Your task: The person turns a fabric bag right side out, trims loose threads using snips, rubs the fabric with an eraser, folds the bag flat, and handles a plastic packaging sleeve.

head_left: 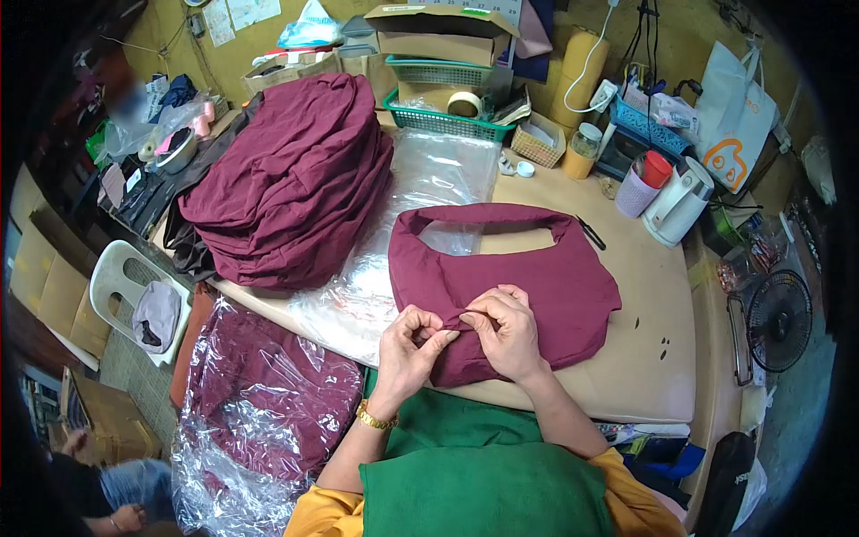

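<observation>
A maroon cloth shoulder bag lies flat on the cream tabletop, its strap looped toward the far side. My left hand pinches a fold of the bag's fabric near its front left part, thumb and fingers together. Close beside it, my right hand grips the same bit of fabric between thumb and forefinger. The fingertips of both hands nearly meet there, and any small thing between them is too small to make out. A slim black tool rests by the bag's upper right edge.
A tall pile of maroon cloth stands at the left, beside clear plastic sheets. Plastic-wrapped maroon cloth sits below the table's front edge. Green baskets, a white kettle and a fan stand around. Another person's hand shows lower left.
</observation>
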`<state>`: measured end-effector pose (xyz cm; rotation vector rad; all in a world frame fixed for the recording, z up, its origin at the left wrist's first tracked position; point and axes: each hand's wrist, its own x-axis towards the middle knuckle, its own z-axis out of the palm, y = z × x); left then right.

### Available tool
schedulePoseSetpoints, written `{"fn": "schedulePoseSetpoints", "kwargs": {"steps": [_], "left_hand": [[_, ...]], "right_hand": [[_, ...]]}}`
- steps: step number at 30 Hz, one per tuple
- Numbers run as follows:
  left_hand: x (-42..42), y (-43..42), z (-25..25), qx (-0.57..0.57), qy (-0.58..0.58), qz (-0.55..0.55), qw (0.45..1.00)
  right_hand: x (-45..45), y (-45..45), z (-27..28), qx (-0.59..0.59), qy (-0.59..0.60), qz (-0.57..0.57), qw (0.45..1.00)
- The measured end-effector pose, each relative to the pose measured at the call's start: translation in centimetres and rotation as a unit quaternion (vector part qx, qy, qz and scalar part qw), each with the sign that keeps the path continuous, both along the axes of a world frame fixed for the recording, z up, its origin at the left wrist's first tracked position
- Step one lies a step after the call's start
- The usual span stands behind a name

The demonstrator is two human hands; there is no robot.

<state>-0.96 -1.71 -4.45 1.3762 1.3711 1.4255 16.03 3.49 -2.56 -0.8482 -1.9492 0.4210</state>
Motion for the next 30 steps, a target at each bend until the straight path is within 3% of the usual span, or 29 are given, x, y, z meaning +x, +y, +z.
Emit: {"fn": "schedulePoseSetpoints", "kwargs": {"steps": [7,9,12,20,25,27,28,29,30], "left_hand": [[0.2,0.2,-0.8,0.087,-0.010,0.017,0.996],[0.3,0.4,-0.9,0.186,0.094,0.055,0.977],[0.4,0.7,-0.3,0.242,0.148,0.075,0.956],[0.4,0.6,0.3,0.242,0.110,0.063,0.962],[0.8,0.5,0.7,0.261,0.141,0.073,0.952],[1.2,-1.2,1.0,0.191,0.136,0.117,0.965],[1.0,-1.8,0.0,0.181,0.208,0.120,0.954],[1.0,-2.4,-0.8,0.181,0.210,0.118,0.954],[1.0,-3.0,-1.6,0.097,0.163,0.090,0.978]], "right_hand": [[0.1,0.0,0.6,0.026,-0.033,0.003,0.999],[-0.1,0.0,0.3,0.019,-0.030,0.002,0.999],[0.0,-0.2,0.3,0.012,-0.038,-0.010,0.999],[-0.5,-0.5,1.4,0.035,-0.012,-0.052,0.998],[0.0,0.2,2.0,0.055,-0.027,-0.009,0.998],[0.3,0.6,2.0,0.064,-0.024,-0.032,0.997],[0.3,0.6,2.2,0.057,-0.012,-0.040,0.998],[0.3,0.6,2.3,0.049,0.002,-0.048,0.998],[0.4,0.8,2.2,0.049,-0.003,-0.041,0.998]]}}
